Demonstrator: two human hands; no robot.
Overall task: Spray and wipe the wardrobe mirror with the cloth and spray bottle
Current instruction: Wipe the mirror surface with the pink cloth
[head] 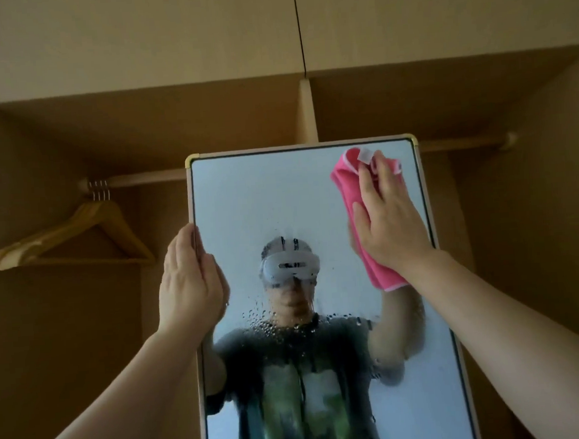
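While the left hand (189, 281) grips the left edge of the mirror (280, 199), fingers wrapped round the pale frame and thumb side toward the camera, the right hand (389, 226) lies flat on the glass near the upper right corner. Right fingers are spread and extended, pressing a pink cloth (348, 181) against the mirror rather than clenching it; cloth bunches above the fingertips and trails below the wrist. A white tag shows at the cloth's top edge.

Mirror: tall, rounded corners, stands upright in front of an open wooden wardrobe (137, 127). Upper glass looks clear and pale. Droplets (271, 323) and wet streaks cover the middle and lower part, blurring the reflection of the person, who wears a dark shirt and a white headset.

Behind, left of the mirror: wooden hangers (73, 234) bunched on a rail (141, 178); rail continues to the right side behind the frame. Spray bottle: not in view.
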